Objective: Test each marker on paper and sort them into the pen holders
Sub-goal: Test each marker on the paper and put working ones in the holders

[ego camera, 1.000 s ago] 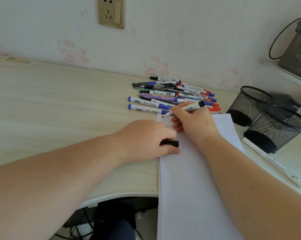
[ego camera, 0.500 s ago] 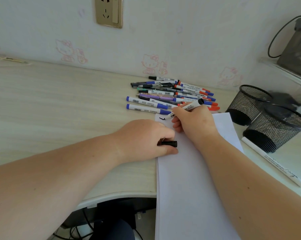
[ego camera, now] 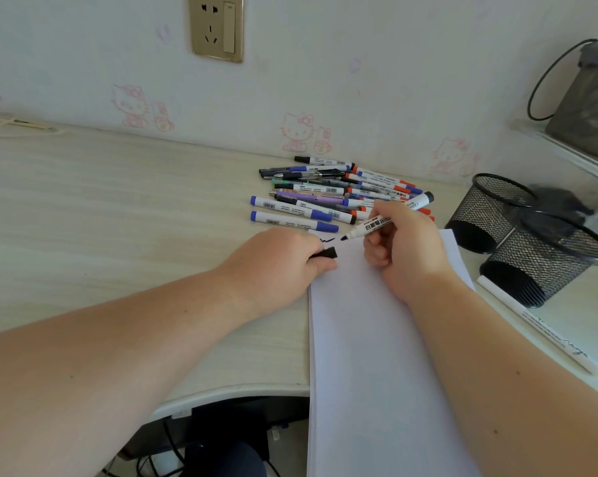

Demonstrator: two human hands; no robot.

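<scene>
My right hand (ego camera: 406,247) grips a white whiteboard marker (ego camera: 376,224) with a black tip, the tip touching the top of a white sheet of paper (ego camera: 376,356). A short black squiggle (ego camera: 326,240) is drawn just left of the tip. My left hand (ego camera: 276,266) rests on the paper's left edge and holds the marker's black cap (ego camera: 326,253). A pile of several markers and pens (ego camera: 325,194) with blue, red and black caps lies behind the paper. Two black mesh pen holders (ego camera: 490,211) (ego camera: 545,266) lie tipped on their sides at the right.
A pale wooden desk (ego camera: 118,208) runs to a wall with a socket (ego camera: 217,27). A long white pen (ego camera: 538,325) lies by the nearer holder. A grey bag (ego camera: 590,98) sits on a shelf at the upper right. Cables show below the desk edge.
My right hand has drawn the marker tip rightwards across the paper's top, leaving a black squiggle. My left hand has shifted slightly with the cap in it.
</scene>
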